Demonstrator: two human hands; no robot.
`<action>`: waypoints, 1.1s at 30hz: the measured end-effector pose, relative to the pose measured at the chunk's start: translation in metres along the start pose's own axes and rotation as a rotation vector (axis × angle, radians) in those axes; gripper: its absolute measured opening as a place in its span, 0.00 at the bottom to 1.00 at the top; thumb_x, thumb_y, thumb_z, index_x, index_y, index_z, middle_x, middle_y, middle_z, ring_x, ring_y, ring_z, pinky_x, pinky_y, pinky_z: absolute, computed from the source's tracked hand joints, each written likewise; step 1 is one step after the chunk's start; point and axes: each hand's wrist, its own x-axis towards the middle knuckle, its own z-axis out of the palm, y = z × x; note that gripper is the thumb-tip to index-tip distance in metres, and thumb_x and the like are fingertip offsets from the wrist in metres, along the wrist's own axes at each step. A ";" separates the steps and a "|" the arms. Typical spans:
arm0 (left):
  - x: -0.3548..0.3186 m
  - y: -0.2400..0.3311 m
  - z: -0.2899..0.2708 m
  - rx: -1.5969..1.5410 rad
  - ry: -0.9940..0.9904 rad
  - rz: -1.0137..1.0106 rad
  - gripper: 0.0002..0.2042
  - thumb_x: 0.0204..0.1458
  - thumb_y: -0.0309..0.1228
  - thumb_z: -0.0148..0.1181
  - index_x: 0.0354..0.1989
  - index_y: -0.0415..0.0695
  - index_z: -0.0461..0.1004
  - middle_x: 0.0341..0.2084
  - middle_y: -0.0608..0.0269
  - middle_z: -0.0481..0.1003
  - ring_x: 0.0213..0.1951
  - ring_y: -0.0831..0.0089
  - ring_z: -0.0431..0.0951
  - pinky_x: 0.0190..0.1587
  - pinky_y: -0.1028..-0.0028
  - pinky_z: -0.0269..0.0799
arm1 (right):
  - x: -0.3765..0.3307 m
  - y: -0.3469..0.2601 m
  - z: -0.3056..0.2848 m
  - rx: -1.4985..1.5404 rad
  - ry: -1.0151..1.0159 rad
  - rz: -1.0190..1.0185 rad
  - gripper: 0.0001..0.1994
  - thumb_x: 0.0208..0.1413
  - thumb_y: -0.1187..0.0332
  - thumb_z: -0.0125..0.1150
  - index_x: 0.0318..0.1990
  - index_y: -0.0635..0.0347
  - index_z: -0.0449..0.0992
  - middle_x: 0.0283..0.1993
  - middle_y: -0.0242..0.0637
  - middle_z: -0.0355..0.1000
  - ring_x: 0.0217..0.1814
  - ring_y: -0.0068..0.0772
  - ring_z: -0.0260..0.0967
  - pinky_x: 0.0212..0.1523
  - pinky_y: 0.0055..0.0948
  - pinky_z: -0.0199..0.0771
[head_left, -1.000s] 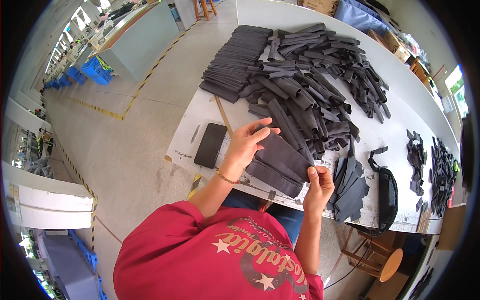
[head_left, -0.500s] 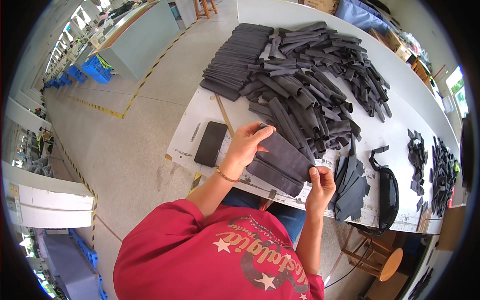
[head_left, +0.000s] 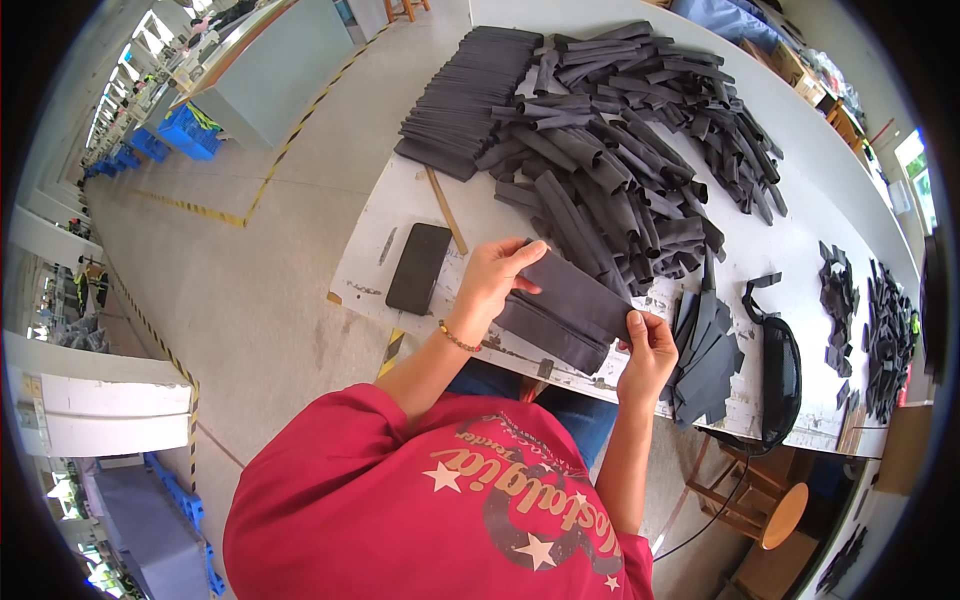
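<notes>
A dark grey fabric strip (head_left: 582, 289) is stretched between my two hands above the near edge of the white table (head_left: 375, 255). My left hand (head_left: 497, 277) pinches its upper left end between thumb and fingers. At the lower right end, my right hand (head_left: 648, 352) grips the strip the same way. More folded dark fabric (head_left: 555, 335) lies just below the held strip, partly hidden by it. Past my hands, a loose heap of rolled dark fabric pieces (head_left: 610, 190) spreads over the table. To its left lies a neat row of stacked strips (head_left: 470, 95).
Left of my hands are a black phone (head_left: 418, 268) and a narrow wooden strip (head_left: 446, 208). To the right lie flat dark pieces (head_left: 703, 365), a black mesh item (head_left: 778, 385) and further dark piles (head_left: 888, 330). A wooden stool (head_left: 783, 515) stands below the table's right side.
The table and everything on it appear slightly higher in the picture. My hands keep hold of the strip, and my right hand has shifted slightly right.
</notes>
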 end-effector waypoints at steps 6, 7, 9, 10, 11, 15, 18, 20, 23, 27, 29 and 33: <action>0.023 -0.052 -0.026 0.614 0.074 0.375 0.11 0.48 0.32 0.68 0.31 0.37 0.78 0.21 0.64 0.76 0.23 0.79 0.73 0.30 0.76 0.70 | 0.005 0.043 -0.009 -0.268 0.075 -0.050 0.09 0.53 0.70 0.69 0.36 0.64 0.76 0.25 0.25 0.69 0.27 0.15 0.61 0.27 0.19 0.61; 0.025 -0.053 -0.024 0.730 0.131 0.516 0.11 0.49 0.32 0.68 0.33 0.36 0.78 0.24 0.66 0.76 0.26 0.81 0.73 0.31 0.78 0.70 | 0.004 0.046 -0.006 -0.418 0.098 -0.102 0.10 0.52 0.70 0.69 0.37 0.64 0.75 0.24 0.27 0.68 0.26 0.17 0.61 0.27 0.21 0.62; 0.035 -0.053 -0.019 0.837 0.178 0.656 0.11 0.50 0.31 0.68 0.35 0.35 0.77 0.26 0.67 0.77 0.29 0.82 0.74 0.32 0.80 0.69 | 0.000 0.048 -0.009 -0.687 0.077 -0.127 0.13 0.51 0.69 0.69 0.41 0.62 0.74 0.26 0.33 0.68 0.24 0.25 0.62 0.28 0.30 0.64; 0.050 -0.052 -0.018 0.679 0.166 0.584 0.12 0.49 0.32 0.68 0.35 0.36 0.77 0.25 0.65 0.77 0.27 0.80 0.75 0.31 0.79 0.71 | -0.003 0.047 -0.010 -0.691 0.086 -0.126 0.13 0.51 0.69 0.69 0.41 0.62 0.74 0.26 0.33 0.68 0.24 0.25 0.62 0.28 0.30 0.64; 0.062 -0.050 -0.012 0.519 0.150 0.509 0.12 0.49 0.33 0.68 0.36 0.37 0.77 0.24 0.62 0.77 0.25 0.78 0.76 0.29 0.77 0.72 | -0.006 0.042 -0.013 -0.749 0.108 -0.172 0.13 0.52 0.68 0.68 0.42 0.62 0.74 0.28 0.35 0.69 0.24 0.28 0.63 0.28 0.31 0.65; 0.096 -0.040 -0.001 0.235 0.028 -0.026 0.13 0.52 0.35 0.66 0.36 0.37 0.76 0.30 0.60 0.78 0.28 0.72 0.80 0.32 0.75 0.77 | 0.006 0.042 -0.062 -0.888 0.307 -0.345 0.08 0.56 0.68 0.63 0.38 0.62 0.73 0.30 0.39 0.70 0.27 0.36 0.66 0.31 0.35 0.67; 0.099 -0.043 0.010 0.180 -0.034 -0.139 0.13 0.52 0.30 0.66 0.40 0.34 0.74 0.31 0.56 0.78 0.29 0.68 0.81 0.33 0.71 0.80 | 0.031 0.038 -0.116 -1.023 0.497 -0.210 0.08 0.57 0.67 0.61 0.35 0.62 0.73 0.32 0.41 0.71 0.34 0.40 0.71 0.34 0.40 0.69; 0.103 -0.049 0.010 -0.001 0.010 -0.100 0.14 0.50 0.25 0.64 0.41 0.29 0.71 0.29 0.53 0.77 0.26 0.65 0.80 0.30 0.71 0.81 | 0.046 0.036 -0.140 -1.279 0.645 -0.162 0.13 0.59 0.60 0.59 0.37 0.63 0.74 0.37 0.42 0.73 0.41 0.42 0.72 0.38 0.43 0.71; 0.108 -0.053 0.016 -0.085 0.055 -0.175 0.12 0.50 0.22 0.63 0.40 0.30 0.70 0.29 0.52 0.76 0.27 0.63 0.81 0.30 0.70 0.81 | 0.057 0.041 -0.143 -1.679 0.567 0.009 0.16 0.60 0.57 0.55 0.38 0.64 0.76 0.42 0.43 0.74 0.45 0.45 0.72 0.41 0.43 0.72; 0.103 -0.049 0.029 -0.056 0.061 -0.191 0.12 0.50 0.21 0.63 0.41 0.32 0.69 0.29 0.53 0.75 0.26 0.63 0.80 0.29 0.71 0.82 | 0.066 0.044 -0.135 -1.874 0.332 0.012 0.10 0.56 0.67 0.51 0.35 0.61 0.78 0.43 0.41 0.75 0.47 0.44 0.72 0.43 0.38 0.72; 0.102 -0.051 0.029 -0.046 0.074 -0.164 0.12 0.51 0.22 0.62 0.41 0.33 0.68 0.29 0.54 0.75 0.27 0.63 0.80 0.31 0.70 0.82 | 0.063 0.047 -0.132 -1.848 0.343 -0.050 0.09 0.56 0.68 0.51 0.34 0.60 0.78 0.43 0.40 0.75 0.47 0.43 0.72 0.43 0.39 0.72; 0.088 -0.045 0.030 -0.075 0.099 -0.051 0.09 0.54 0.25 0.58 0.39 0.35 0.67 0.32 0.52 0.76 0.32 0.61 0.81 0.37 0.64 0.82 | 0.052 0.051 -0.132 -1.756 0.302 -0.237 0.06 0.55 0.69 0.54 0.33 0.60 0.75 0.41 0.40 0.74 0.46 0.42 0.72 0.42 0.38 0.71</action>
